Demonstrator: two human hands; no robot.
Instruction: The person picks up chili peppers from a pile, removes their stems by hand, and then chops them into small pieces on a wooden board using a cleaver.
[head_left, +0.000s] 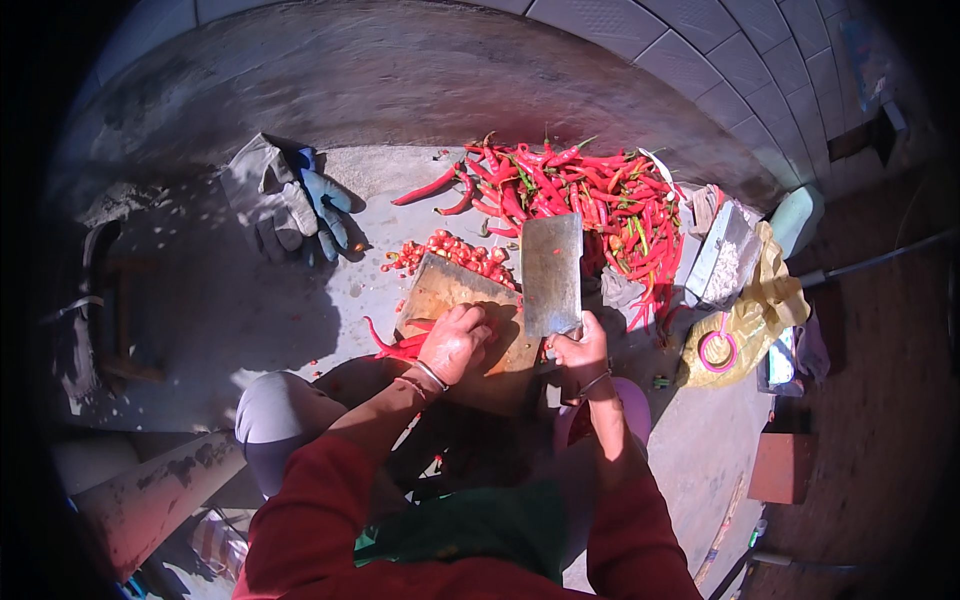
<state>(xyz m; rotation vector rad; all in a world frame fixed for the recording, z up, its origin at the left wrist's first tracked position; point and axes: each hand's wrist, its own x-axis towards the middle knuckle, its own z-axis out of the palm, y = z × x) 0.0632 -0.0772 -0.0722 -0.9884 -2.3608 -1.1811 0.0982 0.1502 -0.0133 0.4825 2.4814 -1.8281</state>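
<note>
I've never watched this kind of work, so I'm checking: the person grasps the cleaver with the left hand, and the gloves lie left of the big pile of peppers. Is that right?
Not quite: the head view shows the cleaver in the right hand. The gloves do lie left of the big pile of peppers.

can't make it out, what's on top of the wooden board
Red chilies overhang the board at left; the left hand covers anything beneath it. The cleaver hides the far right corner.

Worn here are red sleeves (312, 510), a green garment (470, 530), greyish trousers (280, 408) and silvery wrist bangles (431, 374).
</note>
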